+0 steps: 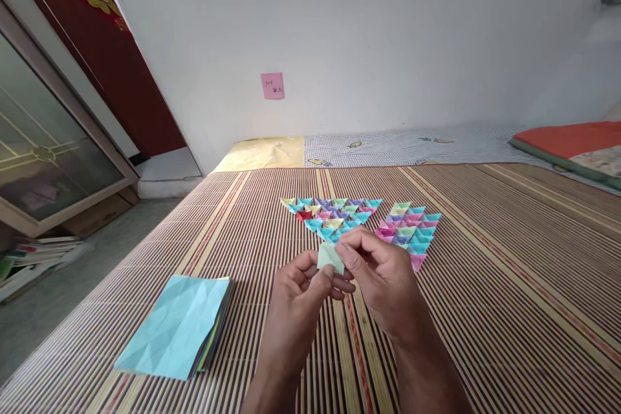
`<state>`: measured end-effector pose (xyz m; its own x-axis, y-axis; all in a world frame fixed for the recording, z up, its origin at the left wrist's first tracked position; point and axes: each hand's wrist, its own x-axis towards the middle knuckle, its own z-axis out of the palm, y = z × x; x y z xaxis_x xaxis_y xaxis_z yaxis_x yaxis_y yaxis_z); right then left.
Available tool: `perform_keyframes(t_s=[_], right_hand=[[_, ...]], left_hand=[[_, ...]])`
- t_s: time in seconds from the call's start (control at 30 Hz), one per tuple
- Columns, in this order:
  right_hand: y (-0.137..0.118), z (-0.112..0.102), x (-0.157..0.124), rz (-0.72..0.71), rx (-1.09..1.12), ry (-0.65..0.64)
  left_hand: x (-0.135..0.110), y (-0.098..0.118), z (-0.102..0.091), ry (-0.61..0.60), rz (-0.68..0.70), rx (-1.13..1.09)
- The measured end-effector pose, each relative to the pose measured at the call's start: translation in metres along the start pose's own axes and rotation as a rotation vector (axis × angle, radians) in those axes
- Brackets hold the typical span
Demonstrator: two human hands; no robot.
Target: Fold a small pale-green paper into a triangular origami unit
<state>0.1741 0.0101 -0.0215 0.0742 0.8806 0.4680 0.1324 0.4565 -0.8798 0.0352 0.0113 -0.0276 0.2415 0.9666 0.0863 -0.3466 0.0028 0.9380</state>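
Both my hands meet over the striped bamboo mat point(485, 284), pinching a small folded pale green paper piece point(330, 257) between them. My left hand point(298, 294) grips its lower edge with thumb and fingers closed. My right hand point(381, 272) pinches its upper right side. Just beyond the hands lie two triangular mosaics of folded paper triangles: a wider one point(334, 215) and a smaller one point(411, 229), in blue, pink, green, yellow and purple.
A stack of square paper sheets point(177, 326), light blue on top, lies on the mat at my left. A pink sticky note point(272, 85) is on the white wall. An orange cushion point(572, 142) sits far right. A glass door and books are at the left.
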Motion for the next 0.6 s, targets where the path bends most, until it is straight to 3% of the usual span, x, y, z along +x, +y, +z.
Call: perform_keyframes(t_s=[0.27,0.47,0.6], right_hand=[[-0.0032,0.0008,0.0002,0.016,-0.006,-0.056],[-0.0034,-0.0004,-0.0032,0.162,0.287,-0.107],[-0.0031,0.0013,-0.0006,0.240,0.361,-0.102]], left_hand=[[-0.0027,0.0014,-0.0026,-0.077,0.029,0.192],[-0.0069,0.0044,-0.0006,-0.148,0.082,0.286],[-0.0052,0.0030,-0.0017,-0.120,0.067,0.229]])
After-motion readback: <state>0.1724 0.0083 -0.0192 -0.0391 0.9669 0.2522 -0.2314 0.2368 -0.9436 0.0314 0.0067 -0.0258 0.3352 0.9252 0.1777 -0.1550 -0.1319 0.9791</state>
